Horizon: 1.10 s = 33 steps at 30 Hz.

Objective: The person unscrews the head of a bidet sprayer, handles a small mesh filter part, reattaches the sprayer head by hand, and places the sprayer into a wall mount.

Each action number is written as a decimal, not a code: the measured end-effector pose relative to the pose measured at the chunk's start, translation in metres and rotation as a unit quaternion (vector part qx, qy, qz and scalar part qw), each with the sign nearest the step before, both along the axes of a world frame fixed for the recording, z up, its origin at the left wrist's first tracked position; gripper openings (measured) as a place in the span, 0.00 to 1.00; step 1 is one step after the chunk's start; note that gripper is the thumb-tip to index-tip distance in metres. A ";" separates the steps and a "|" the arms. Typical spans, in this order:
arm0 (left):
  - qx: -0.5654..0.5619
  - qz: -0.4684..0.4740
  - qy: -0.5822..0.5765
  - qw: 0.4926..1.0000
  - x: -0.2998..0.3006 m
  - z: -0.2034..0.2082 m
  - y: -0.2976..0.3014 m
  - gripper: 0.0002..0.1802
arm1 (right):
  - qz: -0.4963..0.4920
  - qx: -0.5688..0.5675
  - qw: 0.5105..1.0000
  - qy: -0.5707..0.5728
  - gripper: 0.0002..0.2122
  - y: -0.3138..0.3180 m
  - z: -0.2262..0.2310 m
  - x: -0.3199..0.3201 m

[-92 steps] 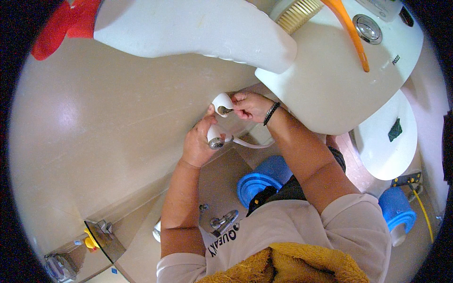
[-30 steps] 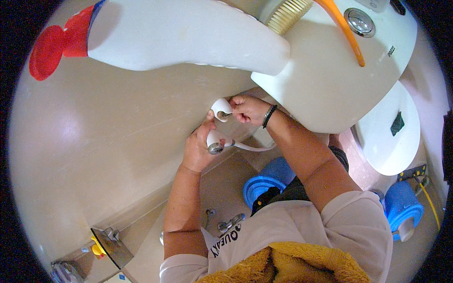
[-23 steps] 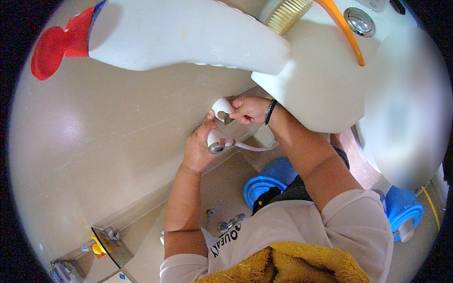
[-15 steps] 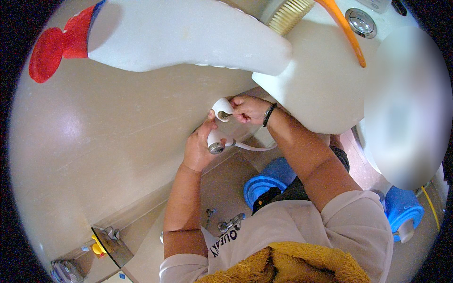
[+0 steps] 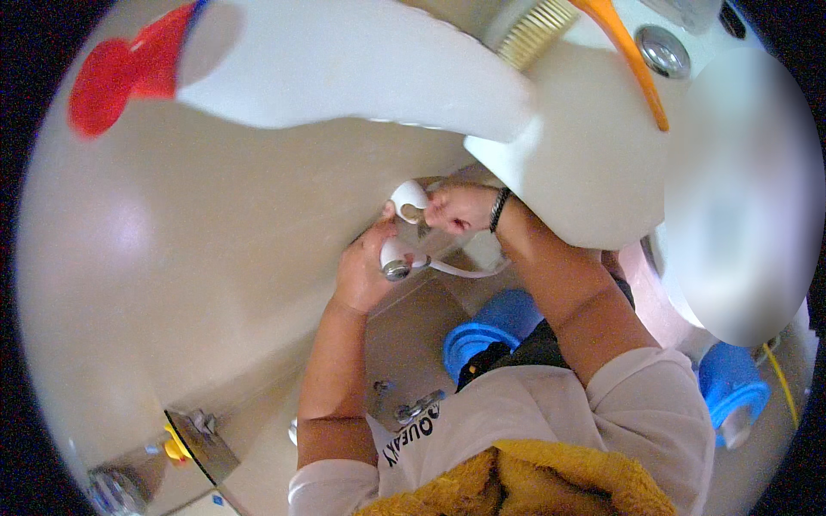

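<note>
Hands at a beige wall, seen from above. The left hand (image 5: pixel 366 267) grasps a white handheld bidet sprayer (image 5: pixel 395 250), its chrome spray face directed toward the wearer; a white hose (image 5: pixel 465 273) curves from it to the right. Just above the sprayer, a white rounded fitting with a scooped opening (image 5: pixel 407 196) lies between the hands, the left thumb touching its lower left side. The right hand (image 5: pixel 460 208), wearing a black bracelet (image 5: pixel 499 209) at the wrist, has its fingers curled together at the fitting's right edge; whether they pinch anything cannot be told. Upper foreground: a large white bottle (image 5: pixel 344 64) with a red cap (image 5: pixel 107 82). Upper right: a white toilet cistern (image 5: pixel 594 172) with a chrome flush button (image 5: pixel 662 52), a pale-bristled brush (image 5: pixel 538 36) and an orange handle (image 5: pixel 632 60). Below the hands: a blue bucket (image 5: pixel 473 337) and a chrome faucet (image 5: pixel 419 408).
</note>
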<state>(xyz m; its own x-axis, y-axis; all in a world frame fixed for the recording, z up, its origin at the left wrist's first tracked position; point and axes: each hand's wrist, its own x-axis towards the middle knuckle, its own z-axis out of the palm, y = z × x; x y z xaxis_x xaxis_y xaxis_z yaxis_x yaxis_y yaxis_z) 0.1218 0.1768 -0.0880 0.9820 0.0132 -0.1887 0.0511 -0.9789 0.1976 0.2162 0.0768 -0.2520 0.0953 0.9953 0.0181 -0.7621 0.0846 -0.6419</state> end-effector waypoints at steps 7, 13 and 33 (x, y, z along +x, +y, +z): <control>-0.041 0.071 0.059 0.995 0.004 0.017 -0.002 0.24 | -0.033 -0.006 0.980 0.196 0.05 -0.005 0.006 -0.011; -0.091 0.154 0.020 0.984 -0.022 -0.004 -0.019 0.27 | -0.117 -0.199 0.949 0.214 0.06 -0.039 0.012 -0.032; -0.064 0.077 0.090 0.991 -0.038 0.017 0.000 0.25 | -0.136 -0.179 0.971 -0.077 0.09 -0.042 0.010 -0.068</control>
<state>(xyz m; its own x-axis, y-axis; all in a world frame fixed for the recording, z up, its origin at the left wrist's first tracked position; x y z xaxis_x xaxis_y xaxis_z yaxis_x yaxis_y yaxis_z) 0.0842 0.1769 -0.0707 0.9206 0.1251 -0.3698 0.2435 -0.9245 0.2933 0.1485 0.0347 -0.2419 0.3791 0.8791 -0.2890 -0.6355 0.0203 -0.7719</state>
